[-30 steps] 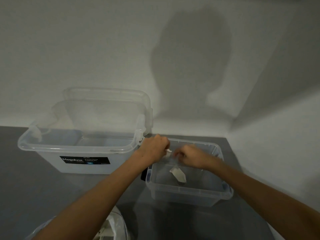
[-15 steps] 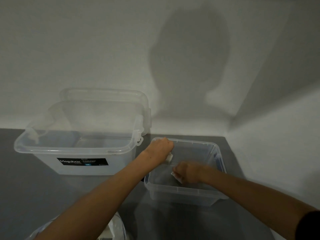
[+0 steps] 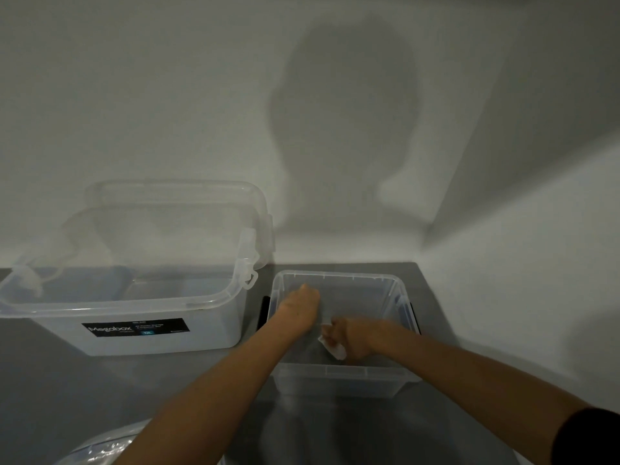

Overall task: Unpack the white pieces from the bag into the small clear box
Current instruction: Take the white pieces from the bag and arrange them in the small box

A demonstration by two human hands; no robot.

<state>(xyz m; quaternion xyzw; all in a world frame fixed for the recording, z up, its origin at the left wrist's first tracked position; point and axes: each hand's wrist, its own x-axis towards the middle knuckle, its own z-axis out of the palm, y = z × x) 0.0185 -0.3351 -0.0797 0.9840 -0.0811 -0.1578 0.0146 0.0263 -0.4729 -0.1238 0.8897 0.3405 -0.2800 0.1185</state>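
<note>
Head view of a grey worktop (image 3: 67,391) set against a pale wall. The small clear plastic box (image 3: 339,274) stands open at centre right, and both forearms reach into it from the near side. The right hand (image 3: 360,337) sits low by the near wall of the box, its fingers (image 3: 330,338) curled and pinching a small crumpled white piece (image 3: 333,347) just above the floor of the box. The left hand (image 3: 300,307) is inside the far left corner with its fingers curled into a fist; whether it holds anything cannot be told. A large clear plastic storage box (image 3: 110,305) with a black label (image 3: 136,327) stands to the left, its clear lid (image 3: 174,196) propped behind it. The clear plastic bag (image 3: 97,448) shows only in part at the near edge, under the left forearm.
</note>
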